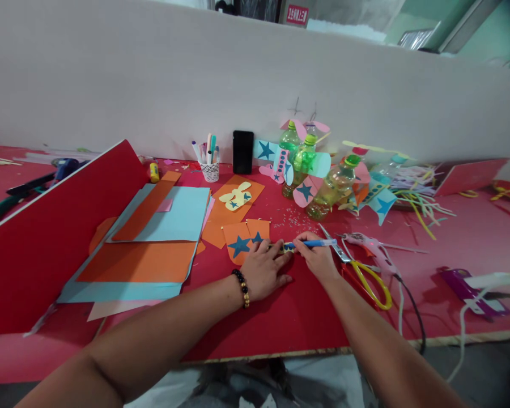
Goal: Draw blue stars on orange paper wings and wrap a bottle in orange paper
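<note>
My right hand (317, 259) is closed around a blue marker (318, 243), its tip down on a small pale-yellow paper strip (289, 247) with dark blue dots. My left hand (264, 271), with a beaded bracelet at the wrist, lies spread on the red table, its fingertips at the strip's left end. Just beyond those fingers are orange paper cut-outs (238, 249) with blue stars. Farther back, a yellow paper cut-out (235, 196) with small blue stars rests on an orange sheet (255, 195). Scissors (368, 277) with red and yellow handles lie right of my right hand.
Plastic bottles (334, 190) with paper wings stand at the back, near a phone (243, 152) and a pen cup (210, 170). Stacked coloured paper (140, 263) and a red board (59, 243) are left. A pink glue gun (372, 252) and purple tool (471, 292) lie right.
</note>
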Demonstrator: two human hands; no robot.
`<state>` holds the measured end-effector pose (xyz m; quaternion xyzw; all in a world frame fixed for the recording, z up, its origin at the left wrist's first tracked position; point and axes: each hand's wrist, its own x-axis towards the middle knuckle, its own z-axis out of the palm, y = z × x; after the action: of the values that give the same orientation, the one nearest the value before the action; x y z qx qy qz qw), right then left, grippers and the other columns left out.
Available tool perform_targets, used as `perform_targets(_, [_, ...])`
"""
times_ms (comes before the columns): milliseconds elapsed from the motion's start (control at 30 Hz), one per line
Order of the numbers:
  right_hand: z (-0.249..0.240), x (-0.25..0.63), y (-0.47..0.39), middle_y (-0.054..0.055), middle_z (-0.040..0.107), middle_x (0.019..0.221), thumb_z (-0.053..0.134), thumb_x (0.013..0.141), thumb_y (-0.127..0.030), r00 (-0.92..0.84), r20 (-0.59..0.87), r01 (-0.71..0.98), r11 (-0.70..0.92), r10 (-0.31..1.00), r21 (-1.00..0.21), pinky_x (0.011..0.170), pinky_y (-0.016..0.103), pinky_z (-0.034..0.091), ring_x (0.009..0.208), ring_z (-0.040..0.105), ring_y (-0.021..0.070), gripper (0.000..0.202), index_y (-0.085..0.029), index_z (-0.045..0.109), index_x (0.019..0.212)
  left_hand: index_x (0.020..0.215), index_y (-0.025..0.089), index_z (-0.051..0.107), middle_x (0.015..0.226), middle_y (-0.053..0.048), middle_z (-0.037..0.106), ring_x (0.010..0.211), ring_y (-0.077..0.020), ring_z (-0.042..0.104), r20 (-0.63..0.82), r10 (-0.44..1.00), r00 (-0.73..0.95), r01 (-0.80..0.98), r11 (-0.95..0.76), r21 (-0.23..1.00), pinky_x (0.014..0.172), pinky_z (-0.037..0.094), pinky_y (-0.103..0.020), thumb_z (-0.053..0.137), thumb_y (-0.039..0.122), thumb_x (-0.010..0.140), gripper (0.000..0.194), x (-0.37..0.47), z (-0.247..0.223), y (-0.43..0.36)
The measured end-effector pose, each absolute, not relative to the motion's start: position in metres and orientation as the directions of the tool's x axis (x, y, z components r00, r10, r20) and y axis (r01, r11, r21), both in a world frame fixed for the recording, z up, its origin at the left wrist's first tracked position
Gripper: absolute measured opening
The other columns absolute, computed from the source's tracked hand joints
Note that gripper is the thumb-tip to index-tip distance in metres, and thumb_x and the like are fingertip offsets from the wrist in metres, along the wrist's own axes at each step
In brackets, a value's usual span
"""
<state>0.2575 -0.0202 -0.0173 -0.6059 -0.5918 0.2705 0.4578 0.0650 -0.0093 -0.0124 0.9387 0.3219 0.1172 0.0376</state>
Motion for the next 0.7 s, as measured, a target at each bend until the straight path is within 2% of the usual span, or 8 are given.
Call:
perform_targets(167, [-0.015,0.257,-0.021,0.0,0.06,0.062,0.056,0.085,-0.041,0.271,0.202,0.401,0.08,0.941,-0.913,0.053,0.025,0.04,0.054,0.049,0.0131,0.023,-0.02,0.057,0.077,0.135,0.032,0.047,0.145,-0.005,0.041,0.12,-0.0297,0.038,0.201,0.618,0.76,0.596,-0.786,0.162,0.097,0.032,-0.045,0.046,0.063,0.087,0.057,0.065,-0.014,-0.009])
perform_targets(367, [-0.012,0.257,-0.019,0.0,0.063,0.066,0.055,0.087,-0.041,0.332,0.284,0.382,0.146,0.9,-0.912,0.054,0.025,0.04,0.053,0.049,0.0119,0.021,-0.02,0.057,0.084,0.135,0.033,0.047,0.149,-0.004,0.034,0.124,-0.0325,0.036,0.221,0.621,0.752,0.605,-0.784,0.141,0.101,0.029,-0.048,0.051,0.062,0.085,0.058,0.062,-0.006,-0.011])
perform_targets(467, [-0.011,0.258,-0.019,-0.001,0.062,0.064,0.056,0.085,-0.038,0.329,0.275,0.377,0.141,0.903,-0.915,0.054,0.024,0.041,0.053,0.05,0.012,0.019,-0.02,0.057,0.081,0.136,0.026,0.046,0.145,-0.007,0.038,0.127,-0.0324,0.033,0.233,0.594,0.77,0.588,-0.802,0.101,0.105,0.026,-0.048,0.052,0.058,0.087,0.059,0.059,0.002,-0.024])
perform_targets(533, [-0.011,0.258,-0.02,-0.001,0.061,0.062,0.058,0.084,-0.034,0.325,0.249,0.359,0.125,0.912,-0.925,0.053,0.024,0.041,0.053,0.05,0.0122,0.015,-0.02,0.057,0.08,0.132,0.02,0.049,0.137,-0.01,0.047,0.125,-0.0306,0.035,0.207,0.533,0.82,0.528,-0.845,0.085,0.105,0.027,-0.045,0.054,0.057,0.086,0.059,0.058,0.005,-0.036])
perform_targets(700, [-0.013,0.257,-0.023,-0.002,0.059,0.061,0.058,0.083,-0.031,0.237,0.217,0.331,0.131,0.947,-0.934,0.055,0.025,0.041,0.055,0.051,0.0131,0.012,-0.02,0.056,0.078,0.131,0.012,0.051,0.142,-0.017,0.042,0.129,-0.034,0.033,0.195,0.537,0.821,0.541,-0.84,0.037,0.106,0.026,-0.046,0.049,0.065,0.084,0.071,0.061,-0.001,-0.053])
